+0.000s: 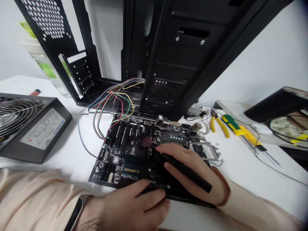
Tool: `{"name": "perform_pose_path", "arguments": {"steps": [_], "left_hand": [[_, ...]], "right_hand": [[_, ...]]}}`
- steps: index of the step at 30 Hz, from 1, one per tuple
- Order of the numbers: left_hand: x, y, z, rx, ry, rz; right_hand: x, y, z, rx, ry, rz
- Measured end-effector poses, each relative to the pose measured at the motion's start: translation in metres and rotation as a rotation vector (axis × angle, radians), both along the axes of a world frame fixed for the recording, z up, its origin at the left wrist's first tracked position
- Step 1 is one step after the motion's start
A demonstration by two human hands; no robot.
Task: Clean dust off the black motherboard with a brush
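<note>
A black motherboard [125, 146] marked GIGABYTE lies flat on the white table. In my right hand [185, 163] is a black-handled brush [187, 175], its pinkish-brown tip blurred over the middle of the board. My left hand [137, 205] lies along the board's near edge, fingers stretched out and slightly apart, fingertips touching or just over the edge. Thin coloured wires [120, 106] run from the computer case [185, 57] to the board's left side. Part of the board is hidden beneath my right hand.
The open black case stands behind the board. At left is a power supply unit [43, 131]; a bottle [45, 64] is behind it. Pliers [218, 123], a green-yellow tool [232, 125] and loose cables lie at right, near a black cylindrical object [276, 104].
</note>
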State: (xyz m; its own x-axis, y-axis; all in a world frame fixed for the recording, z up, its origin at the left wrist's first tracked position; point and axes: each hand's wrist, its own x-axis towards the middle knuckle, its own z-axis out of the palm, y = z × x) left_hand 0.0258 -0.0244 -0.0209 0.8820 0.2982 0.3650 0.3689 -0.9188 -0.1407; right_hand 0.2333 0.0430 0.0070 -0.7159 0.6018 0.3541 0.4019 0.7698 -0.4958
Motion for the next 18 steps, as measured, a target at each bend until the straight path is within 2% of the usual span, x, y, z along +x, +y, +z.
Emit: {"name": "perform_pose_path", "arguments": {"steps": [5, 9, 14, 18], "left_hand": [[-0.0004, -0.0005, 0.0001, -0.011, -0.004, -0.011], [-0.0002, -0.0015, 0.0001, -0.019, 0.009, -0.016], [-0.0007, -0.0011, 0.0017, -0.019, -0.001, -0.008], [-0.0009, -0.0011, 0.0004, -0.020, 0.007, -0.010]], "right_hand": [[-0.0015, -0.0011, 0.0023, -0.030, 0.006, 0.149], [-0.0027, -0.0036, 0.0029, 0.033, -0.003, 0.054], [-0.0051, -0.0038, 0.0007, 0.068, -0.029, 0.139], [-0.0046, -0.0024, -0.0019, 0.208, -0.067, 0.021]]}}
